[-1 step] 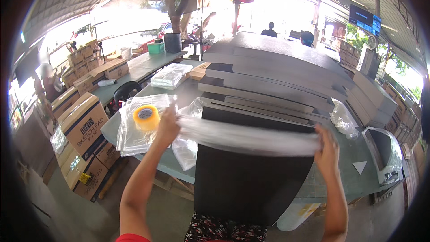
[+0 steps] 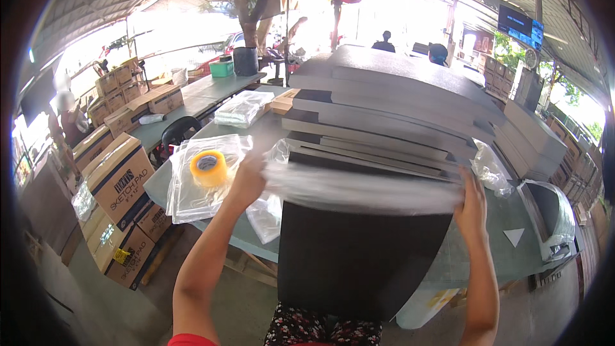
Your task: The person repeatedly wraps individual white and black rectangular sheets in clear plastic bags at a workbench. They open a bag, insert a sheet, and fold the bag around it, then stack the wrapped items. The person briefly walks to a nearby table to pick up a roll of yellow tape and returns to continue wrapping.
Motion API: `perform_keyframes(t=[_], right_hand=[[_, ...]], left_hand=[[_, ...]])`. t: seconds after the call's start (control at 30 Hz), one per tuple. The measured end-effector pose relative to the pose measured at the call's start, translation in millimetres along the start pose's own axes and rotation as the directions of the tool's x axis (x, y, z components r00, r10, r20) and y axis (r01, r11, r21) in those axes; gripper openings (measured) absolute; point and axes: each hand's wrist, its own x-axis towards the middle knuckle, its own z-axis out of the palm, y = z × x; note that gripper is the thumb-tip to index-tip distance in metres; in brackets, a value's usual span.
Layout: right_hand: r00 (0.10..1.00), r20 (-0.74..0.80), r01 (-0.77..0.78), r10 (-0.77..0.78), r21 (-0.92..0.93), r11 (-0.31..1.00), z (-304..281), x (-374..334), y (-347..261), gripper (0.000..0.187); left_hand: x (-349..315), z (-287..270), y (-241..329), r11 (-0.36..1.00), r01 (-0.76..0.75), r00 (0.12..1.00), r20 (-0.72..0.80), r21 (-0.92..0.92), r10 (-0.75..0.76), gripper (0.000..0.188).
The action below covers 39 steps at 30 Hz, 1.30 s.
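A clear plastic sleeve (image 2: 365,191), smeared by motion, is stretched between my two hands. My left hand (image 2: 250,179) is closed on its left end and my right hand (image 2: 471,200) on its right end. Below it lies a large black board (image 2: 359,256), reaching from the table toward my lap. Left of my left hand, a roll of yellowish packing tape (image 2: 209,168) rests on flat clear plastic bags (image 2: 182,198). Another crumpled piece of clear plastic (image 2: 264,221) lies beside the board.
Stacked grey and black boards (image 2: 397,90) rise behind my hands. Crumpled plastic (image 2: 490,173) and a plastic-wrapped bundle (image 2: 551,218) lie to the right. Cardboard cartons (image 2: 122,176) stand at left, near a black chair (image 2: 180,130). Other people sit or stand farther off.
Both hands have shifted slightly, carrying the plastic sleeve a little farther from me over the black board. My left hand has also moved a bit to the right.
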Motion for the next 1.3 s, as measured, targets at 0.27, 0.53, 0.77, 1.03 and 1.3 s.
perform_keyframes(t=[0.27, 0.53, 0.77, 1.03, 1.3], right_hand=[[0.983, -0.087, 0.147, -0.162, -0.158, 0.976, -16.4, -37.8, 38.7, 0.067], [0.923, 0.385, -0.368, 0.009, 0.874, 0.316, -49.9, -47.6, 110.8, 0.041], [0.613, 0.727, -0.768, 0.309, 0.640, 0.017, 16.2, -188.1, 151.9, 0.036], [0.195, 0.971, -0.843, 0.136, 0.095, 0.530, -11.2, -239.5, 113.1, 0.034], [0.267, 0.956, -0.668, 0.122, 0.092, 0.738, 24.4, -272.8, 87.7, 0.032]], left_hand=[[-10.7, -10.4, 72.2, 0.977, -0.178, 0.983, -0.031, 0.117, 0.183, 0.061], [-9.7, -49.4, 40.9, 0.627, 0.322, 0.922, 0.386, -0.709, -0.037, 0.032], [-149.3, -3.6, -25.6, -0.075, 0.683, 0.728, 0.685, -0.726, 0.000, 0.052], [-231.5, -7.3, -7.1, -0.393, 0.915, 0.172, 0.969, -0.090, 0.178, 0.039], [-309.6, 78.9, -68.8, -0.149, 0.970, -0.199, 0.980, 0.193, -0.023, 0.028]])
